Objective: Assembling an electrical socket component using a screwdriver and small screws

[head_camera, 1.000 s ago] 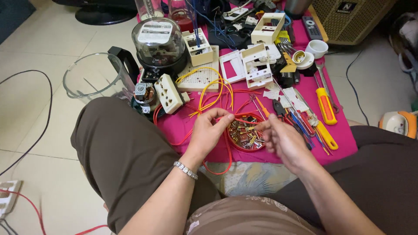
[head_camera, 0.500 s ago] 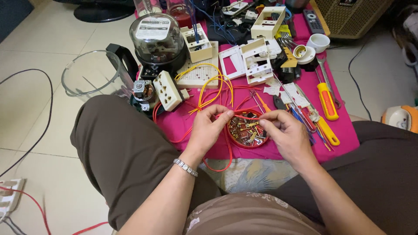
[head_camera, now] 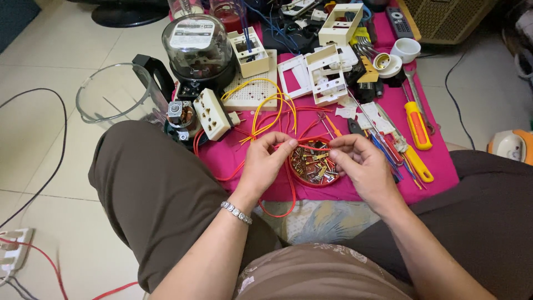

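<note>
My left hand [head_camera: 266, 164] and my right hand [head_camera: 361, 164] pinch a thin red wire [head_camera: 308, 147] between them, stretched over a small round red dish [head_camera: 312, 166] full of brass and red connectors. The wire loops down below the left hand [head_camera: 288, 194] on the pink cloth [head_camera: 433, 161]. A bracelet sits on my left wrist. Yellow and orange wires [head_camera: 266, 108] curl just beyond my left hand.
On the pink cloth lie a cream socket [head_camera: 211, 114], white switch plates [head_camera: 316, 75], a perforated board [head_camera: 250, 94], an electricity meter [head_camera: 197, 47], screwdrivers with yellow-orange handles [head_camera: 416, 125] and several small tools. A clear plastic jug [head_camera: 114, 100] stands left on the tiled floor.
Both hands have come slightly closer over the dish, still holding the red wire; the view shifted a little.
</note>
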